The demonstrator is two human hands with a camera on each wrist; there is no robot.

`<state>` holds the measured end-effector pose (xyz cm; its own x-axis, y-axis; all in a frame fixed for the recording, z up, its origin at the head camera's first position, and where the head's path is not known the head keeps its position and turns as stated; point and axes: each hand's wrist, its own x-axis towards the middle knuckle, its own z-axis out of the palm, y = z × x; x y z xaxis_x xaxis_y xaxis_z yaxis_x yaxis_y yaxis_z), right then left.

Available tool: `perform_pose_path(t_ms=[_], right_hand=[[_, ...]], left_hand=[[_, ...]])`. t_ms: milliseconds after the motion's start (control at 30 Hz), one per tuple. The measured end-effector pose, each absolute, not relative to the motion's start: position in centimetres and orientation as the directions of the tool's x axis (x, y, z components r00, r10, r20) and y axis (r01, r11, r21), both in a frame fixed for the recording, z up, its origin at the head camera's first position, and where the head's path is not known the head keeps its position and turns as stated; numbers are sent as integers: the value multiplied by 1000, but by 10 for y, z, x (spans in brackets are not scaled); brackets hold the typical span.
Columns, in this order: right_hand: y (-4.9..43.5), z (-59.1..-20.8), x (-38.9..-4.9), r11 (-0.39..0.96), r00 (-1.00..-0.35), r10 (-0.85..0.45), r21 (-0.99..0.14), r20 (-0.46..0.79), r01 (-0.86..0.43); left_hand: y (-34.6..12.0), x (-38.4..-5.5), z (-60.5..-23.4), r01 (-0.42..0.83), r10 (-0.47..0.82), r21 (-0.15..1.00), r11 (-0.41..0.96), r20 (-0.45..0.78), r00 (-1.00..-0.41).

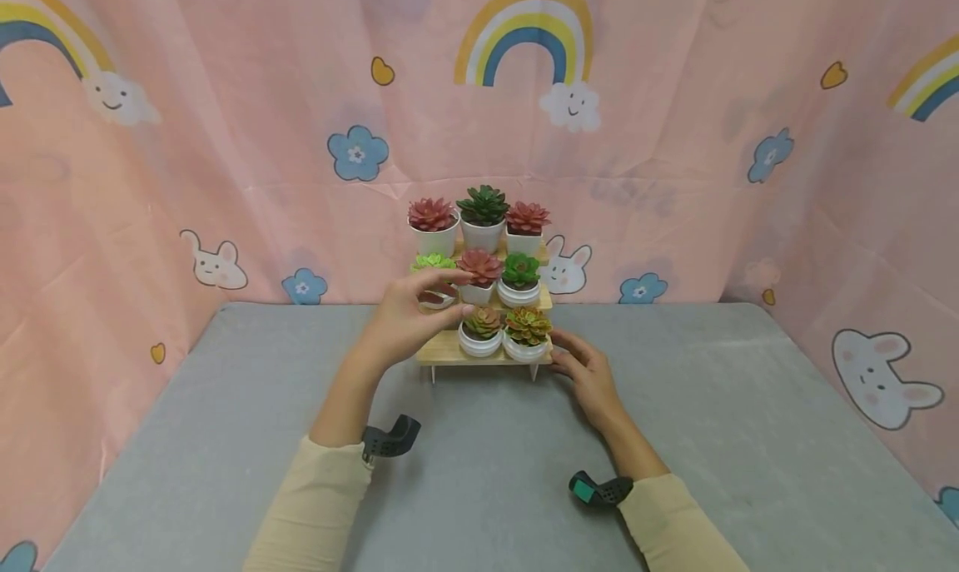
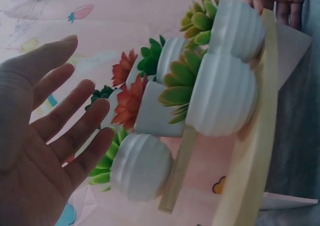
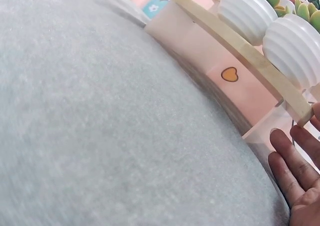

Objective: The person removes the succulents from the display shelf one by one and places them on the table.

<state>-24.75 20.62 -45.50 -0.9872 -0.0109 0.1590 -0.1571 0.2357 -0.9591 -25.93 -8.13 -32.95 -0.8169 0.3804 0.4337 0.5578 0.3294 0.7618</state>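
Observation:
A three-tier wooden plant stand (image 1: 442, 354) with pale legs holds several potted succulents. My left hand (image 1: 397, 318) hovers before its left side, fingers spread and nothing held. In the head view it partly covers a bright green succulent (image 1: 433, 261) on the middle tier. The left wrist view shows that pot (image 2: 141, 168) apart from the fingers (image 2: 82, 109). Close to the thumb tip in the head view is an orange-green succulent (image 1: 482, 322), with a yellow-green one (image 1: 528, 326) beside it. My right hand (image 1: 589, 380) touches the lowest board's right end with extended fingertips (image 3: 282, 138).
On the top tier stand two red succulents and a dark green one (image 1: 483, 206). A red succulent (image 1: 479, 266) and a green one (image 1: 520, 271) share the middle tier. The grey tabletop (image 1: 479, 489) meets a pink patterned curtain (image 1: 262, 139) behind the stand.

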Motion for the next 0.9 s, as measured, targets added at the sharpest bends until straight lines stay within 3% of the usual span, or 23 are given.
perform_pose_path(t_ms=[333, 900], right_hand=[[206, -455, -247, 222, -983, -13, -958, 182, -180], [205, -453, -246, 208, -986, -4, -964, 166, -163]], left_hand=[[-64, -259, -342, 470, 433, 812, 346, 306, -848], [-54, -260, -351, 514, 433, 735, 442, 327, -840]])
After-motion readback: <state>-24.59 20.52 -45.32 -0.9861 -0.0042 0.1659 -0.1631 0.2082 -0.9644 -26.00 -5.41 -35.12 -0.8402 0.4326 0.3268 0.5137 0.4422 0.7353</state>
